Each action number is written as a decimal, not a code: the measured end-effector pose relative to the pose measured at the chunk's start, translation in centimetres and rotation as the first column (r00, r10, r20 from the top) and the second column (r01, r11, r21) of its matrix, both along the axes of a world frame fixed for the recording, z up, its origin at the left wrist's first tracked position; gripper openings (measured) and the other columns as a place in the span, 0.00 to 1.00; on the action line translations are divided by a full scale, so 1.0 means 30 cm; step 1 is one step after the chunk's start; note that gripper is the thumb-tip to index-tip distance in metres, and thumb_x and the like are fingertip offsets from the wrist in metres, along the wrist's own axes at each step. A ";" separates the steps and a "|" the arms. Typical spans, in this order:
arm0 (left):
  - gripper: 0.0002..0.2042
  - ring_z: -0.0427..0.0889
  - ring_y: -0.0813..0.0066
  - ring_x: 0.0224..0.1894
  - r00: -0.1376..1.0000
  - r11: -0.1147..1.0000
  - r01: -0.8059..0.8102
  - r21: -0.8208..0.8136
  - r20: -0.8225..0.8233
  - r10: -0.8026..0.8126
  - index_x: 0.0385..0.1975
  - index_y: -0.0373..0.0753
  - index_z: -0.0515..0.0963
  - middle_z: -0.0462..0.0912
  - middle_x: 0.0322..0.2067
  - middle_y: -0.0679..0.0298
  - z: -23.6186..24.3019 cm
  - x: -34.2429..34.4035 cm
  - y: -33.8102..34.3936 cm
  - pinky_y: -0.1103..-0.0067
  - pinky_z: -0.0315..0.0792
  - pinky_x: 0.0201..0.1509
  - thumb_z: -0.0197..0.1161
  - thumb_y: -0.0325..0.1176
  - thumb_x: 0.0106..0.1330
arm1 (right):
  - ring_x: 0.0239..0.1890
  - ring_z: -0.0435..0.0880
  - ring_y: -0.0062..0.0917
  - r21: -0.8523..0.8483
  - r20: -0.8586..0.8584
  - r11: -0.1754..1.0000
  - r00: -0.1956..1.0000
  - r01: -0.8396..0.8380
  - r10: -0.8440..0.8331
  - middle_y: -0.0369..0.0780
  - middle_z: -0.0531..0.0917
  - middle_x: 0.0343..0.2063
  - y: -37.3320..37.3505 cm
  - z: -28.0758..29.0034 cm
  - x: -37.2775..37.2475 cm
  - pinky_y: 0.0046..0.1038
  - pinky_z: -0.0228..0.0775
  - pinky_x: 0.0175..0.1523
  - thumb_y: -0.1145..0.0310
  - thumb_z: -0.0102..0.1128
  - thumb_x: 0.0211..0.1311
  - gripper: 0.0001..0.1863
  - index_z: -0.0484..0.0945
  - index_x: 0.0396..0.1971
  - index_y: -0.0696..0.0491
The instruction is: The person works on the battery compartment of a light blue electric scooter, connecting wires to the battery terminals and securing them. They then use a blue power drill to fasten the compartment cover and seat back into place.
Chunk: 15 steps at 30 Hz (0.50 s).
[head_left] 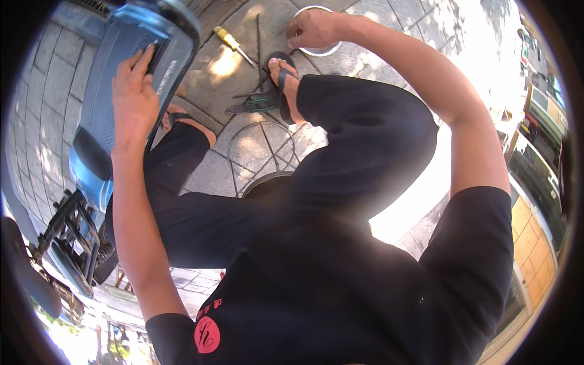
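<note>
On the left stands a blue-grey scooter (100, 91). My left hand (135, 91) lies on its panel, with the index and middle fingers stretched out to a dark slot near the panel's edge. My right hand (313, 29) is over the left side of a white-rimmed round bowl (322, 52). Its fingers are curled down, and whatever they hold, if anything, is hidden.
A yellow-handled screwdriver (226, 38) lies on the stone paving between my hands. Green-handled pliers (257, 105) lie beside my sandalled foot (285, 79). Closer to me is a thin wire ring (230, 152). Wooden panels (535, 228) stand at the far right.
</note>
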<state>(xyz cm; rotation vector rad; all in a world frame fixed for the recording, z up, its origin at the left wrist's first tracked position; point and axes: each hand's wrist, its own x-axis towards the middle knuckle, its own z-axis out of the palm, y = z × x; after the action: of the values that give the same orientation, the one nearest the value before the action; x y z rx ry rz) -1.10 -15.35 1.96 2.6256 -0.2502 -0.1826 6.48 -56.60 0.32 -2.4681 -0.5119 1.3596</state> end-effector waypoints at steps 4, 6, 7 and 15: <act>0.31 0.77 0.47 0.69 0.998 0.997 0.053 0.052 0.016 -0.054 0.75 0.50 0.77 0.78 0.66 0.51 -0.037 -0.002 0.047 0.60 0.71 0.74 0.57 0.17 0.73 | 0.49 0.93 0.43 -0.124 0.243 0.821 0.819 0.557 -0.519 0.51 0.93 0.46 -0.425 0.055 -0.064 0.40 0.84 0.58 0.53 0.61 0.73 0.25 0.89 0.53 0.59; 0.32 0.77 0.47 0.69 0.999 0.996 0.046 0.079 -0.002 -0.046 0.76 0.50 0.76 0.78 0.66 0.51 -0.017 0.001 0.027 0.60 0.71 0.74 0.57 0.17 0.73 | 0.50 0.93 0.43 -0.248 0.304 0.659 0.703 0.710 -0.643 0.53 0.92 0.47 -0.629 -0.007 -0.203 0.41 0.84 0.60 0.53 0.60 0.74 0.26 0.89 0.52 0.62; 0.32 0.77 0.47 0.69 0.998 0.995 0.057 0.076 -0.005 -0.057 0.76 0.50 0.76 0.78 0.66 0.51 -0.016 0.007 0.017 0.60 0.71 0.74 0.58 0.17 0.73 | 0.51 0.92 0.43 -0.361 0.325 0.602 0.701 0.712 -0.634 0.54 0.92 0.47 -0.740 -0.109 -0.329 0.41 0.83 0.61 0.53 0.59 0.75 0.26 0.89 0.52 0.63; 0.31 0.77 0.51 0.69 0.999 0.995 0.034 0.094 -0.042 -0.031 0.76 0.50 0.76 0.77 0.66 0.52 0.001 -0.009 0.049 0.63 0.71 0.75 0.57 0.17 0.74 | 0.66 0.83 0.53 -0.416 0.103 0.475 0.559 0.775 -0.823 0.59 0.81 0.65 -0.558 -0.519 -0.980 0.46 0.76 0.70 0.56 0.71 0.63 0.37 0.74 0.68 0.62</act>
<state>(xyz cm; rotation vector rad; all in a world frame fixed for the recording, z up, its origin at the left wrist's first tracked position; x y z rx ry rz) -1.36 -13.87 2.00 2.7093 -0.2766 -0.2648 -22.92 -73.35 -15.26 -2.3267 1.0079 1.2057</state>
